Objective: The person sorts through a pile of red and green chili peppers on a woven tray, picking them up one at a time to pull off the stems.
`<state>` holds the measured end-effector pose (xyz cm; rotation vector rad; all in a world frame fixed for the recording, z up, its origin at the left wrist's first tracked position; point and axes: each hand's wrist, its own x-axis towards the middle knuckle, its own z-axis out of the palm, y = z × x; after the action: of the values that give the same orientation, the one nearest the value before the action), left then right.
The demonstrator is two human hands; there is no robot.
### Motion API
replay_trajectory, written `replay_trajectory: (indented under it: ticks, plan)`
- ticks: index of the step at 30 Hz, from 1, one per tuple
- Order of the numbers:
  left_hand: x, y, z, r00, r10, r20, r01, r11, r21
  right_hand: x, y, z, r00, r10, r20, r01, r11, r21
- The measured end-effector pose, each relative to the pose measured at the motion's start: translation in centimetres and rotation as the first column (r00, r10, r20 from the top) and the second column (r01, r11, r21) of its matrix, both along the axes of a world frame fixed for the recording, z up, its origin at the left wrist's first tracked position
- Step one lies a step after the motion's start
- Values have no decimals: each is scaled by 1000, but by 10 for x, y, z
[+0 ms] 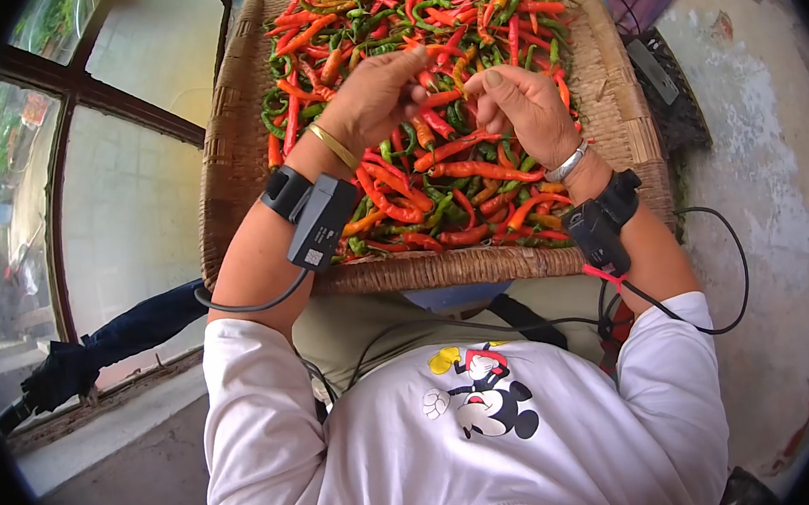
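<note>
Many red, green and orange chili peppers [474, 168] lie heaped on a woven tray [614, 90]. Over the upper middle of the heap, my left hand [376, 96] has its fingers curled, with red peppers right at the fingertips. Close beside it, my right hand [529, 112] is pinched, thumb against forefinger, near an orange-yellow pepper. What either hand holds is too small and too hidden among the peppers to tell. The two hands are slightly apart, both above the peppers.
Framed windows [131, 209] and a folded dark umbrella [156, 324] are on the left. The tray's near edge sits just above my lap. Black cables run from both wrist devices. A dark basket-like object [675, 99] stands by the worn wall [763, 173] at right.
</note>
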<state>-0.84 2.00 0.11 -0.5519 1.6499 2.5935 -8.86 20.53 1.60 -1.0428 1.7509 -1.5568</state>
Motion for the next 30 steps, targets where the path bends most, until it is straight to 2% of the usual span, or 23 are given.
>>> replay_trajectory:
  ticks: [1,2,3,4,5,6,7,9,11,12,13,14,15,17,19,20,22,23,25,26,28,29,30]
  plan:
    - [-1,-14,2,988,9,-155,6,995,97,-4,-1,-3,1000,-27,-3,28,999,43]
    - [-5,-25,2,944,227,-240,-176,960,217,-6,-2,-7,987,-50,-155,70,989,129]
    - [-7,-29,9,848,441,-295,-335,876,347,-7,-1,-11,987,-51,-154,71,989,130]
    - [-6,-30,12,848,441,-295,-335,876,347,-9,1,-15,890,54,-452,48,976,211]
    - [-5,-32,15,863,418,-282,-340,895,288,-10,1,-17,697,175,-696,51,955,292]
    - [-3,-33,18,877,399,-268,-345,911,228,-8,1,-18,696,260,-670,40,917,397]
    - [-1,-29,18,876,402,-268,-347,909,230,-7,2,-21,694,263,-670,37,916,398]
    - [5,-9,14,985,76,-156,-97,986,-133,-7,4,-27,502,415,-759,27,869,494]
    - [6,12,13,994,-112,11,105,893,-438,-5,5,-23,526,462,-715,6,838,546]
    - [7,19,9,983,-185,7,165,858,-486,-6,5,-24,495,463,-735,24,838,544]
    - [9,25,7,983,-184,5,164,859,-485,-7,5,-24,463,464,-755,43,839,542]
    - [10,30,6,967,-256,15,218,789,-574,-9,3,-25,461,465,-756,45,839,543]
    - [10,33,4,945,-326,32,266,706,-656,-10,1,-27,467,485,-739,105,799,592]
    - [9,35,-9,952,-305,10,228,689,-688,-13,1,-25,476,503,-721,166,754,635]
    - [10,34,-14,947,-319,-19,139,463,-876,-17,3,-17,552,413,-724,135,813,567]
    - [10,34,-17,947,-320,-18,139,463,-876,-18,4,-13,553,413,-724,135,813,567]
    - [9,34,-21,932,-361,13,154,363,-919,-22,4,-9,674,331,-660,167,802,574]
    - [9,35,-26,931,-364,14,156,362,-919,-25,5,-12,676,329,-660,169,802,573]
    - [9,40,-31,889,-458,-5,162,325,-932,-27,6,-17,781,237,-578,14,918,397]
    - [10,44,-33,887,-461,-15,130,281,-951,-27,6,-17,782,235,-578,16,919,395]
    - [10,50,-25,892,-451,35,154,230,-961,-20,4,-6,972,12,-237,59,955,291]
    - [10,51,-22,895,-437,84,179,181,-967,-20,4,-6,972,12,-237,59,955,291]
    - [11,51,-20,895,-437,84,179,181,-967,-22,4,-7,993,-35,-109,55,982,180]
